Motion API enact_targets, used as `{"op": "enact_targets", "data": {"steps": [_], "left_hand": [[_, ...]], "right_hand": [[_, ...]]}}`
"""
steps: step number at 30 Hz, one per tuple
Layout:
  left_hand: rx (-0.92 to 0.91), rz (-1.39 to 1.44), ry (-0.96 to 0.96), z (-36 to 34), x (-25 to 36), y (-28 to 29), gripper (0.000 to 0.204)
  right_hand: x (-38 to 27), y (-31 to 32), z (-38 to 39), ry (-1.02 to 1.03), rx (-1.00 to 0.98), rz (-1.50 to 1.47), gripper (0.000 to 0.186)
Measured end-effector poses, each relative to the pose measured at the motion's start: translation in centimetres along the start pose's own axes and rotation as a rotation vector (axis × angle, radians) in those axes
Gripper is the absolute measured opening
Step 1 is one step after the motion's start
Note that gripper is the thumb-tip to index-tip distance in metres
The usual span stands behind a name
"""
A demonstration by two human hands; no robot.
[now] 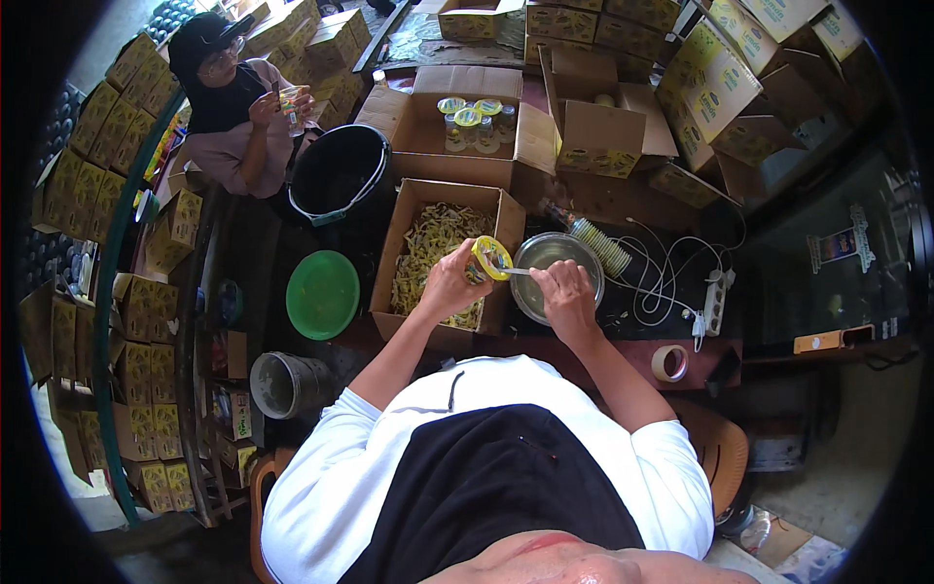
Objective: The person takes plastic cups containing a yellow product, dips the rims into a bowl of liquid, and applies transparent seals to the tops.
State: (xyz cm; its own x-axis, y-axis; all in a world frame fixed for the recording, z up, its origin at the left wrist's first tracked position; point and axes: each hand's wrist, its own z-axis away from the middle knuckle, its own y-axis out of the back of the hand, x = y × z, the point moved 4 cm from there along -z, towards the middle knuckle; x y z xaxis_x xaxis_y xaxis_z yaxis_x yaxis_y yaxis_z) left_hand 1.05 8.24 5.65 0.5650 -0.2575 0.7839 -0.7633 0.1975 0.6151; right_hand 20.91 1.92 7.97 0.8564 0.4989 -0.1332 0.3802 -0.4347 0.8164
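My left hand [451, 284] grips a round plastic cup [483, 251] by its side, its yellow-rimmed top tilted toward my right hand. In my right hand [566, 297] is a thin silvery blade [518, 272], whose tip meets the cup's rim; its exact kind is hard to make out. Both hands are above the near part of a cardboard box [500, 226] filled with crumpled yellow strips [428, 234]. Just beyond my right hand stands a metal bowl [587, 255], partly covered by the hand and the blade.
Another open carton [452, 169] holds several lidded cups [468, 118]. A stack of cups [600, 246], white cables [650, 292], a power strip [715, 302] and a tape roll [669, 363] lie rightward. Leftward are a green basin [323, 295], a black bucket [336, 165] and a person [233, 146].
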Motion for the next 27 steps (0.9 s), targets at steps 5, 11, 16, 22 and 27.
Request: {"op": "enact_targets", "data": {"steps": [5,11,16,22,27], "left_hand": [[-0.065,0.129,-0.051,-0.1,-2.4,-0.9,0.055],[-0.247,0.306,0.096,0.2,-2.8,-1.5,0.054],[-0.47,0.519,0.272,0.6,-3.8,-2.1,0.06],[-0.177,0.284,-0.008,0.3,-3.7,-2.4,0.071],[-0.341,0.445,0.227,0.4,-4.7,-2.8,0.066]], "right_hand": [[-0.6,-0.2,0.1,0.04,-0.019,0.061,0.026],[-1.7,-0.5,-0.3,0.043,-0.058,0.05,0.023],[-2.1,-1.0,-0.4,0.05,-0.072,0.023,0.021],[-1.2,-1.6,-0.5,-0.018,-0.015,-0.094,0.02],[-1.2,-1.1,-0.2,-0.046,-0.061,-0.01,0.009]]}}
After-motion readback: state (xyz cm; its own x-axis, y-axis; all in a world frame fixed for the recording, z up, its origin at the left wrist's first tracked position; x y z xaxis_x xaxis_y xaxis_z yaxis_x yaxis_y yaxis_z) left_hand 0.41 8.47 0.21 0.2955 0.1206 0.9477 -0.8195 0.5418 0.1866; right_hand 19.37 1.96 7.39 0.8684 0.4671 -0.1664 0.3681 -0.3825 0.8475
